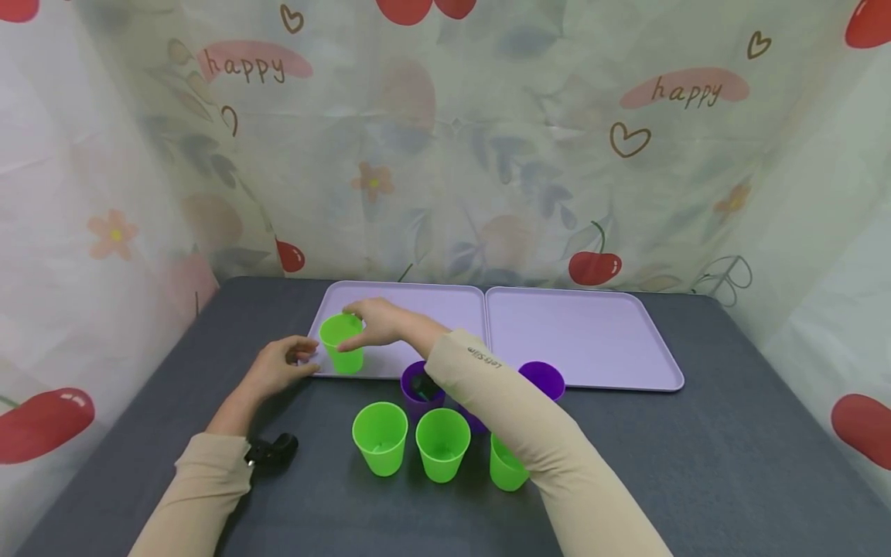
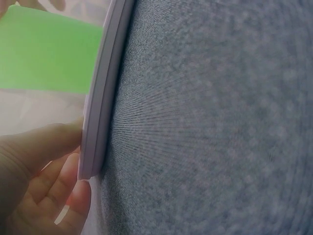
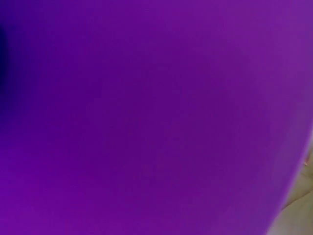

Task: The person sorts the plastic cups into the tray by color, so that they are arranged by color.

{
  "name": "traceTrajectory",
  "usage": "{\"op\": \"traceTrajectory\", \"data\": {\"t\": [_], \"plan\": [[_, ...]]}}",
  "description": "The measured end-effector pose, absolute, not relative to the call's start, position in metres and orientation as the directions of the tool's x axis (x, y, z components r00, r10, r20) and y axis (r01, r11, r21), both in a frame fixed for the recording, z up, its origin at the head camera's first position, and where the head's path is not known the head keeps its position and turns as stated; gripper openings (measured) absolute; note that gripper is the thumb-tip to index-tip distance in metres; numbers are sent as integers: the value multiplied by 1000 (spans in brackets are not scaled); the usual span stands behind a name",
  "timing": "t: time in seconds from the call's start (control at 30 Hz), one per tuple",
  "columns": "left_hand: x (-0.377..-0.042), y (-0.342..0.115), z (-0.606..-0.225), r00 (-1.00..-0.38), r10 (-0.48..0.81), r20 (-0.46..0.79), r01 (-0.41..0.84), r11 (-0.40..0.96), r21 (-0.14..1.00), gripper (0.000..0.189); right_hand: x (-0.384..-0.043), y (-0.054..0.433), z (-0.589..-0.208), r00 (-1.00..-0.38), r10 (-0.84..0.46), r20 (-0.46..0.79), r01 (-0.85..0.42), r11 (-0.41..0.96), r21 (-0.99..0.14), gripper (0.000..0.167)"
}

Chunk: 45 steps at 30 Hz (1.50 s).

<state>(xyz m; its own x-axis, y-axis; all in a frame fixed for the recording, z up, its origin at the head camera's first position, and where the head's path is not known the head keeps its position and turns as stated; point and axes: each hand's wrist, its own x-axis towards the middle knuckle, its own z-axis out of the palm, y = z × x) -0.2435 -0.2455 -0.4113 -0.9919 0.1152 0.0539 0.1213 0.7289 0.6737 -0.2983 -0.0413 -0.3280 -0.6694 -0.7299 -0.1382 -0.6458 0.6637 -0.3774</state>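
Observation:
My right hand [image 1: 381, 321] holds a green cup [image 1: 332, 333], thumb on its near side and fingers at the rim. This cup is upright in the front left corner of the left lilac tray [image 1: 418, 309]; in the left wrist view its base is hidden behind the tray's rim [image 2: 100, 98]. My left hand [image 1: 274, 365] grips that tray corner, thumb at the front edge and fingers round the side. Below my right forearm is a purple cup [image 1: 422, 406], its inside partly covered by the dark wrist camera [image 1: 423, 385]. Purple fills the right wrist view.
Three green cups [image 1: 379, 441] stand in a row nearest me, the right one partly behind my sleeve. Another purple cup [image 1: 541, 379] is by the right lilac tray [image 1: 578, 333], and one more [image 1: 473, 422] is mostly hidden by my arm. A patterned curtain [image 1: 452, 155] hangs behind the table.

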Motion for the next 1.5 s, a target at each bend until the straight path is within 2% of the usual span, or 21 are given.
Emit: {"op": "traceTrajectory", "data": {"t": [0.23, 0.57, 0.73, 1.07, 1.27, 1.5], "plan": [[-246, -246, -414, -991, 121, 60, 129, 719, 683, 40, -298, -31, -315, -676, -722, -147, -610, 660, -439, 74], [-246, -247, -411, -993, 112, 43, 111, 721, 684, 40, -286, 13, -281, -702, -712, 21, -624, 600, -500, 48], [-244, -247, -408, -993, 105, 48, 110, 725, 680, 40, -275, 41, -273, -714, -697, 73, -622, 583, -522, 41], [-242, -246, -406, -994, 101, 33, 97, 730, 677, 40, -244, 90, -279, -702, -707, 89, -618, 541, -570, 39], [-241, -246, -406, -994, 104, 33, 98, 727, 680, 41, -226, 118, -288, -695, -702, 156, -626, 484, -612, 37], [-242, -246, -410, -994, 106, 30, 98, 727, 680, 41, -206, 149, -298, -725, -659, 202, -604, 468, -645, 35]]}}
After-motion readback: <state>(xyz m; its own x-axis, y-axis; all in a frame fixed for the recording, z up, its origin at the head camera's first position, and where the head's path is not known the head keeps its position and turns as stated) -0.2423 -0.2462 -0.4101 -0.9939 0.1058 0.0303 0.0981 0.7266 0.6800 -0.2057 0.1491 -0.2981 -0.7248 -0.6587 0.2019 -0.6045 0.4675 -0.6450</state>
